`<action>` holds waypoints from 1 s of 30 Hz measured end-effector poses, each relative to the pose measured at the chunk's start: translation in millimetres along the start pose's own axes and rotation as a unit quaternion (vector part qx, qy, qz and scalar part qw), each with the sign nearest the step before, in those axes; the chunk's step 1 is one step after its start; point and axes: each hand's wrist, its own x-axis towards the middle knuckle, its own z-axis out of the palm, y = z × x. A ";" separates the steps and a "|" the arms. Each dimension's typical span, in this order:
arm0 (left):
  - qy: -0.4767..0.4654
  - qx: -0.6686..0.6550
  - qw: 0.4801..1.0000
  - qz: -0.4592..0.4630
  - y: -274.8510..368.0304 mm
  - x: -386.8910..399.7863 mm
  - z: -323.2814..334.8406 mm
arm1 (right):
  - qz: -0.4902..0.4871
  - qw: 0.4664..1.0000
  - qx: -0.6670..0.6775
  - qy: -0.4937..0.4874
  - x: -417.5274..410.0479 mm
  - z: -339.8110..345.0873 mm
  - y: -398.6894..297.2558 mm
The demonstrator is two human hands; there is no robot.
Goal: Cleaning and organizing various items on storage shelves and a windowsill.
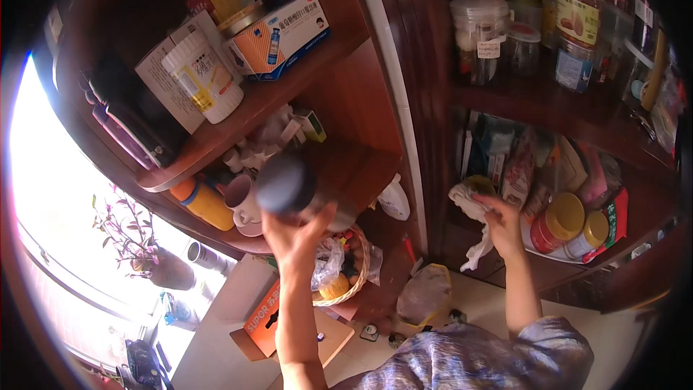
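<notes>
My left hand (298, 227) grips a round container with a blue-grey lid (285, 184), blurred, in front of the middle shelf of the wooden cabinet. Beside it on that shelf stand a pinkish mug (238, 192), a yellow bottle with an orange and blue top (208, 208) and small white bottles (252, 157). My right hand (501, 222) pinches a crumpled white cloth (474, 206), which hangs down in front of the lower right shelf. Near that hand, a red tin with a gold lid (557, 223) stands on the shelf.
The upper left shelf (270, 103) holds a white tub (203, 78) and medicine boxes. Jars (479, 38) fill the upper right shelf. A wooden divider (398, 92) separates both sides. Below are a wicker basket (364, 271), an orange carton (265, 319) and a plastic bag (425, 292). A potted plant (168, 271) stands left.
</notes>
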 end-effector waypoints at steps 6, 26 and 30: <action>-0.012 -0.067 0.997 0.034 -44.8 53.3 57.7 | 0.070 0.996 0.050 0.003 -31.6 -29.8 8.2; 0.069 0.027 0.996 0.041 -99.0 122.4 87.7 | 0.114 0.990 0.084 0.017 -56.6 -40.0 10.1; 0.033 0.073 0.993 0.090 -72.4 90.0 79.1 | 0.061 0.987 0.148 -0.008 -26.1 -26.5 -22.4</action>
